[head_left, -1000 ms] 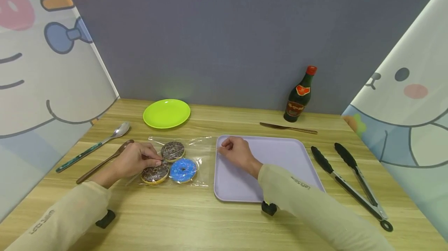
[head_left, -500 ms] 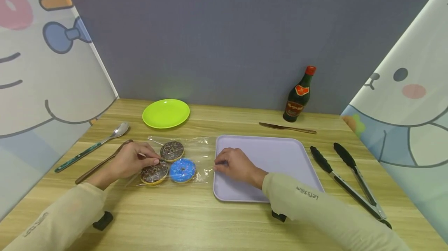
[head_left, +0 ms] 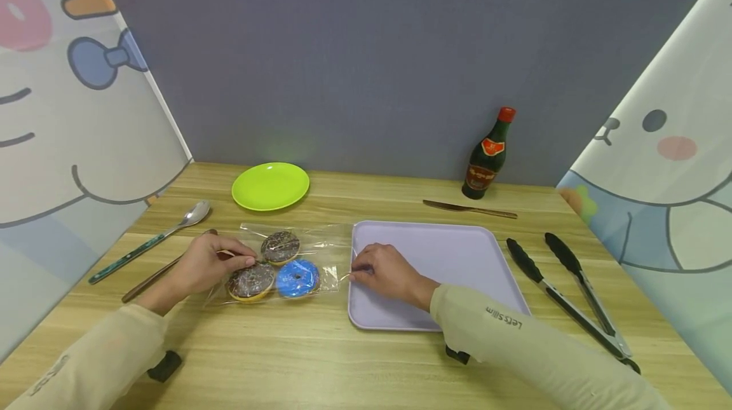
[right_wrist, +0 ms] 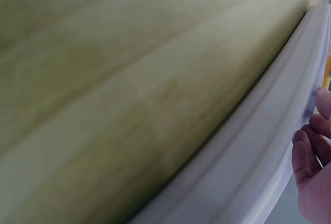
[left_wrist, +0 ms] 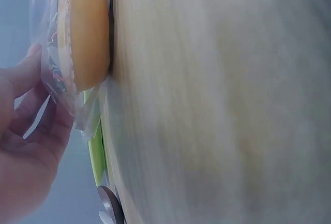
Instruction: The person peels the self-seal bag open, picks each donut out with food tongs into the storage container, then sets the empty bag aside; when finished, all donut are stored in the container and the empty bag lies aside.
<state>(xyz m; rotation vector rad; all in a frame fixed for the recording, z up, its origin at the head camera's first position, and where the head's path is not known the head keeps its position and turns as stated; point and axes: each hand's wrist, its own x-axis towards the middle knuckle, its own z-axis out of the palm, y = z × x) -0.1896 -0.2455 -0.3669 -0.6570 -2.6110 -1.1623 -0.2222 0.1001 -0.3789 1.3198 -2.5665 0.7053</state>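
A clear plastic bag (head_left: pixel 327 243) lies on the table with three donuts inside: a chocolate one (head_left: pixel 280 246) at the back, another chocolate donut (head_left: pixel 250 283) at the front left, and a blue donut (head_left: pixel 298 279). My left hand (head_left: pixel 208 262) pinches the bag's left part above the front chocolate donut. In the left wrist view, film bunches between the fingers and thumb beside a donut's tan side (left_wrist: pixel 90 38). My right hand (head_left: pixel 390 275) pinches the bag's right edge over the left rim of a lilac tray (head_left: pixel 452 264). The right wrist view hides that pinch.
A green plate (head_left: pixel 271 186) stands behind the bag. Left of it lie a spoon (head_left: pixel 151 243) and a brown wooden-looking utensil (head_left: pixel 150 280), partly hidden by my hand. A knife (head_left: pixel 469 209), a dark bottle (head_left: pixel 486 159) and black-tipped tongs (head_left: pixel 577 308) are at the right.
My right hand has shifted slightly left and down to the bag's edge, and the film there now bunches towards its fingertips. My left hand has drifted slightly left.
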